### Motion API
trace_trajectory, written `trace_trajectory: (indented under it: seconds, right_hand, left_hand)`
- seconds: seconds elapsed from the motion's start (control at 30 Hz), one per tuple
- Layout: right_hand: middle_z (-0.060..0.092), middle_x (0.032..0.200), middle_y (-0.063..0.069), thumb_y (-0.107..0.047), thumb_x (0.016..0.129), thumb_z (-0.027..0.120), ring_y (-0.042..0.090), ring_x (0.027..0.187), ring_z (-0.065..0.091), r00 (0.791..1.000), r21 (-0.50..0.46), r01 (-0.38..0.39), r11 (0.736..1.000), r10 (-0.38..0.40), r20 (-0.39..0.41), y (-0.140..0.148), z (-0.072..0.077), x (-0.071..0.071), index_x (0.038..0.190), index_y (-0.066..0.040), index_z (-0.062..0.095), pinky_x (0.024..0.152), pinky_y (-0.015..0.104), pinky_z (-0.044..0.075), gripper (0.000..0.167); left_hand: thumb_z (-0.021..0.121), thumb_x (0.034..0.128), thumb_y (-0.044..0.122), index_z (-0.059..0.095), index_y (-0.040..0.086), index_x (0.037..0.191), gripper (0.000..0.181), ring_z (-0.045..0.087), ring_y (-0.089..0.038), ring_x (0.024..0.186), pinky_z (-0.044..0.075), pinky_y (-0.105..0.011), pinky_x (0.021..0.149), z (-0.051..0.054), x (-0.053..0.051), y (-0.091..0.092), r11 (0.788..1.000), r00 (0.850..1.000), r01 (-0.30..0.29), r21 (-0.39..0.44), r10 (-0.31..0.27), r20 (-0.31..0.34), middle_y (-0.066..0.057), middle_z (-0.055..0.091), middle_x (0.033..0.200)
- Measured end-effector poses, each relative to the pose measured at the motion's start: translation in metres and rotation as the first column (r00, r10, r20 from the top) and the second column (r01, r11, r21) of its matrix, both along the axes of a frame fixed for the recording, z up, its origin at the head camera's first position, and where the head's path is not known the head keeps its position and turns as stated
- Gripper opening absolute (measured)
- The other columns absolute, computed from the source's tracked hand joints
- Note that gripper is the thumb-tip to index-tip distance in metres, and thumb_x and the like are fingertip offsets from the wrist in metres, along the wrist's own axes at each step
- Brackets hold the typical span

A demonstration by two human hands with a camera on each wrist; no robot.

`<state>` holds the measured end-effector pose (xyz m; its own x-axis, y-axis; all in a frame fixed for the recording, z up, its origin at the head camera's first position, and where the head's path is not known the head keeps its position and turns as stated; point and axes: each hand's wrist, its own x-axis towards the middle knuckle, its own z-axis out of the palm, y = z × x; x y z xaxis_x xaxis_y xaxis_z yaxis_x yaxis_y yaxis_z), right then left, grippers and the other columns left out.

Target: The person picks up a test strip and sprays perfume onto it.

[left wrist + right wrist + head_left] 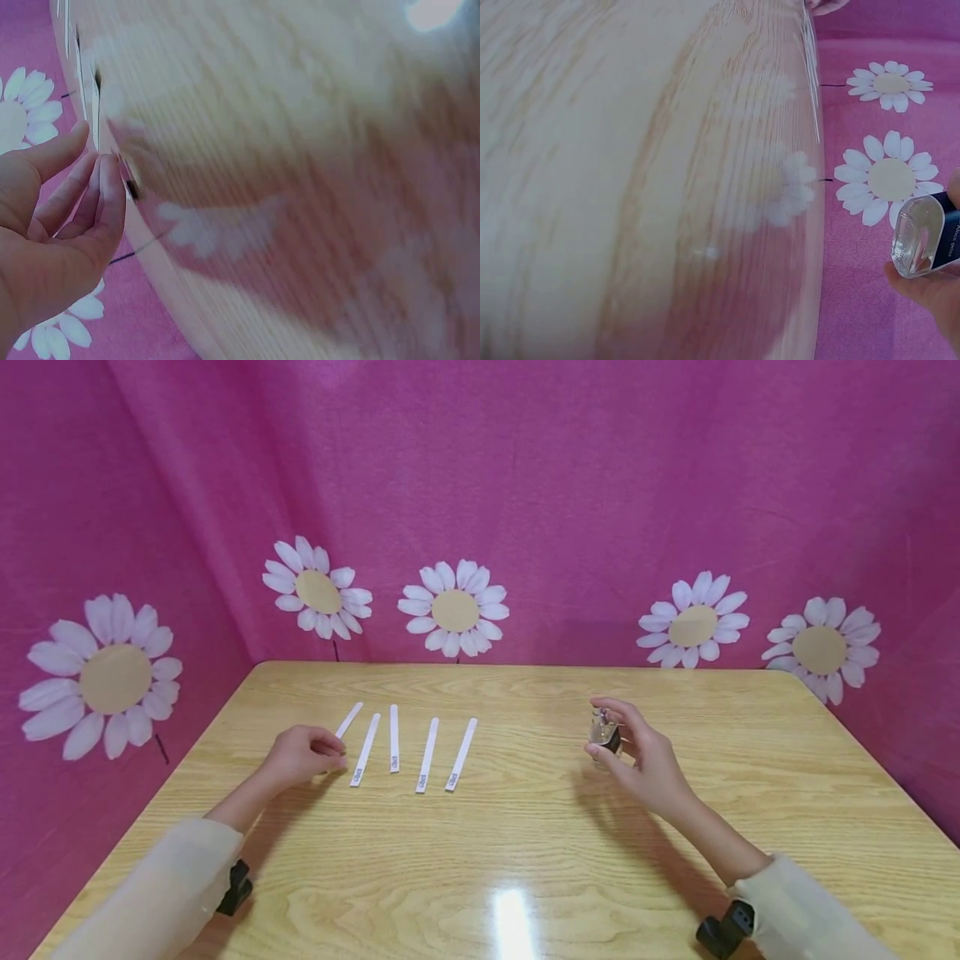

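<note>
Several narrow white paper test strips [366, 750] with dark print at their near ends lie fanned out on the wooden table [525, 827]. At the leftmost strip [350, 718], my left hand [303, 753] has its fingers loosely bent over the near end and hides it. In the left wrist view the thumb and fingers of the left hand [71, 199] stand apart, and a dark printed strip end [133, 189] shows beside the fingertips. Over the table's right part, my right hand [647, 762] grips a small clear perfume bottle [602, 727] with a dark label, between thumb and fingers.
A pink curtain [555, 510] printed with large white daisies [453, 610] stands behind the table and at its sides. Light reflects off the glossy tabletop near the front. A black wrist camera [236, 887] sits on the left sleeve, another [726, 929] on the right.
</note>
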<state>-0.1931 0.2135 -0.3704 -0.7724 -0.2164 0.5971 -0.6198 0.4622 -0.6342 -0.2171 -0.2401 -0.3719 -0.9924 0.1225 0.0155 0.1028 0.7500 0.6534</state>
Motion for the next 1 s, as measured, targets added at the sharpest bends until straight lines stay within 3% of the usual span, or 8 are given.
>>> trace_trajectory:
  seconds: [0.27,0.63,1.0]
  right_hand:
    - [0.065,0.118,0.02,0.009,0.078,0.072,-0.007,0.092,0.059,1.0,0.013,0.003,1.0,-0.003,0.002,0.001,0.0,0.001,0.133,-0.006,0.05,0.08,0.007,0.053,0.061]
    - [0.066,0.113,0.019,0.008,0.078,0.072,-0.005,0.089,0.06,1.0,0.013,-0.005,1.0,0.005,0.022,0.001,0.0,0.003,0.132,-0.005,0.05,0.08,0.007,0.054,0.06]
    - [0.067,0.111,0.019,0.009,0.078,0.072,-0.005,0.088,0.06,1.0,-0.007,-0.013,1.0,0.013,0.008,0.004,-0.001,0.003,0.132,-0.006,0.051,0.079,0.008,0.054,0.06]
  left_hand:
    - [0.077,0.0768,0.011,0.071,-0.007,0.094,0.026,0.055,-0.006,0.069,0.046,-0.018,0.06,-0.003,0.0,0.012,0.999,0.999,0.041,-0.009,-0.041,-0.008,-0.014,0.071,0.08]
    - [0.082,0.0711,0.01,0.067,-0.008,0.094,0.033,0.056,-0.018,0.076,0.046,-0.022,0.063,-0.002,0.007,0.03,0.999,1.0,-0.02,-0.036,0.021,0.022,-0.013,0.064,0.081]
    - [0.083,0.0669,0.006,0.067,-0.009,0.091,0.032,0.058,-0.011,0.067,0.047,-0.021,0.059,0.002,0.012,0.028,0.995,0.997,-0.075,-0.066,0.075,0.003,-0.014,0.068,0.076]
